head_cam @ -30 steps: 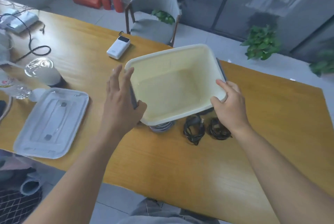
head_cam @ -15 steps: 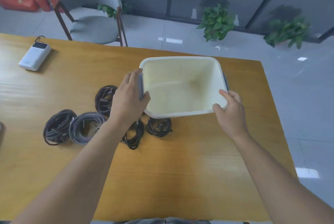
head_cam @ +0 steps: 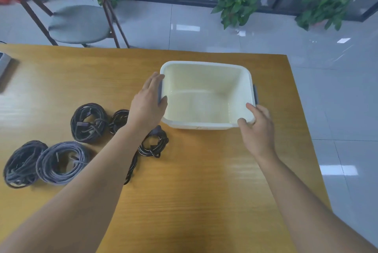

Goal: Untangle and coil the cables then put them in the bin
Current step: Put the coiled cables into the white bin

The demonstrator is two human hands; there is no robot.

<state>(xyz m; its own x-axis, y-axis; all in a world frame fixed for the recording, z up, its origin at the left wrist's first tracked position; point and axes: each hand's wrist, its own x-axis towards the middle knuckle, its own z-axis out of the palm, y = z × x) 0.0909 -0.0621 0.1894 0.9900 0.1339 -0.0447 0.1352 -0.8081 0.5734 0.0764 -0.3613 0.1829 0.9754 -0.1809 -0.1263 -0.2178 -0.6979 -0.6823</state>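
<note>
While the cream bin (head_cam: 206,95) sits on the worktop (head_cam: 204,181) with nothing in it, both hands are at its sides: the left hand (head_cam: 148,103) lies against the bin's left wall over the grey handle, fingers fairly straight and the thumb on the rim, and the right hand (head_cam: 255,124) holds the bin's near right corner, thumb and forefinger hooked on the rim. The coiled cables all lie to the bin's left. A small black coil (head_cam: 153,144) is just beside its near left corner, two dark coils (head_cam: 90,123) a little farther left, and a grey coil (head_cam: 61,162) with another dark coil (head_cam: 22,163) farthest left, well apart from the bin. The left hand is plainly the nearer one to every coil, so I would expect it to reach first, starting with the small black coil.
</note>
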